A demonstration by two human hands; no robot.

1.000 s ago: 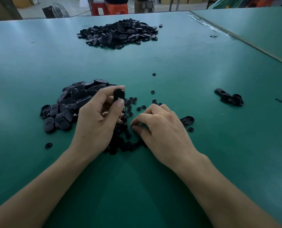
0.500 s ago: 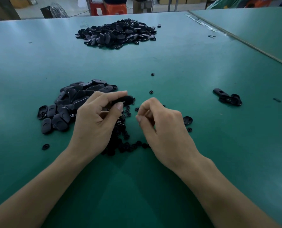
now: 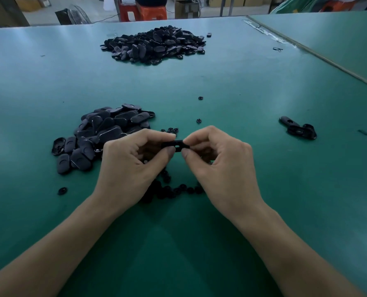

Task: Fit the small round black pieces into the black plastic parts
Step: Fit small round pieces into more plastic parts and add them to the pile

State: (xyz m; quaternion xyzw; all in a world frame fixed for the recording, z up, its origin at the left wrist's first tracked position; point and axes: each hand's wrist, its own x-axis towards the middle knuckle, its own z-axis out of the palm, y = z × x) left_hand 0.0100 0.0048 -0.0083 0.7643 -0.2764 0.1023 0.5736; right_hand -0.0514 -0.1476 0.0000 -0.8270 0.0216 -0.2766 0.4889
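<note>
Across the green table (image 3: 253, 221), a big heap (image 3: 154, 45) of black parts lies by the far edge, with a smaller heap (image 3: 105, 133) nearer on the left. Above the middle, the left hand (image 3: 127, 168) and right hand (image 3: 221, 166) curl thumb and forefinger onto one part (image 3: 174, 144) by its ends. It seems light, stiff and slick, so grip the rim. Round pieces (image 3: 174, 190) beneath look tiny and easily fumbled

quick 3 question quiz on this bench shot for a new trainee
1. True or false: the left hand and the right hand hold one black plastic part between their fingertips.
2. The larger pile of parts lies: A) far across the table B) against the left hand C) under the right hand.
3. What lies scattered on the table beneath the hands?
Key: 1 true; 2 A; 3 small round pieces.
</note>
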